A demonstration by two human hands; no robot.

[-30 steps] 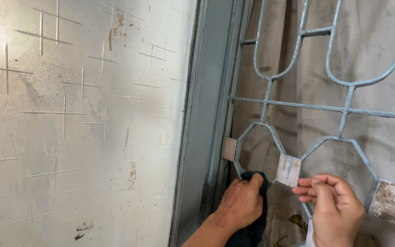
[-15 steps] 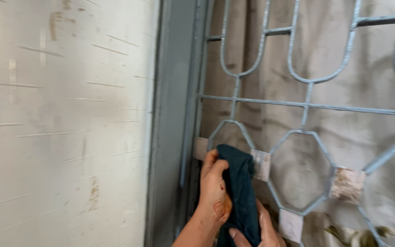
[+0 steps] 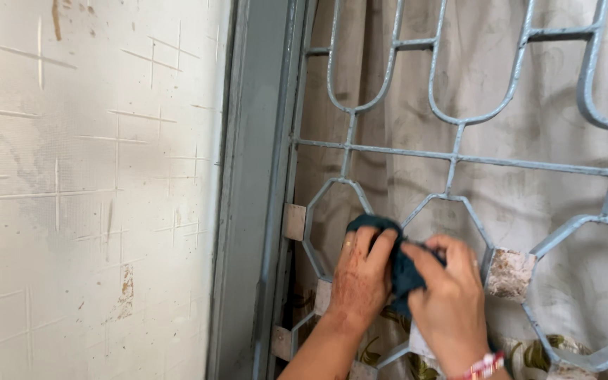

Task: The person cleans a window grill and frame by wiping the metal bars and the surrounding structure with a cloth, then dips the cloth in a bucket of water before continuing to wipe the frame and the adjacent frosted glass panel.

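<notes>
A dark teal cloth [image 3: 399,264] is pressed against the grey-blue metal window grille [image 3: 459,162], over the joint between two octagon shapes. My left hand [image 3: 359,278] grips the cloth from the left, fingers curled over its top. My right hand [image 3: 448,292] holds the same cloth from the right, with a red and white bangle at the wrist. The small square plate at that joint is hidden under the cloth and my hands.
Rusty square plates sit on the grille, one to the right [image 3: 509,274] and one near the frame [image 3: 294,222]. A grey window frame [image 3: 251,190] stands left of the grille, beside a frosted glass pane with cross marks [image 3: 86,190]. A beige curtain [image 3: 557,105] hangs behind the bars.
Both hands rose with the cloth from low on the grille to the joint between the octagons. My right hand came round from below and now grips the cloth from the right.
</notes>
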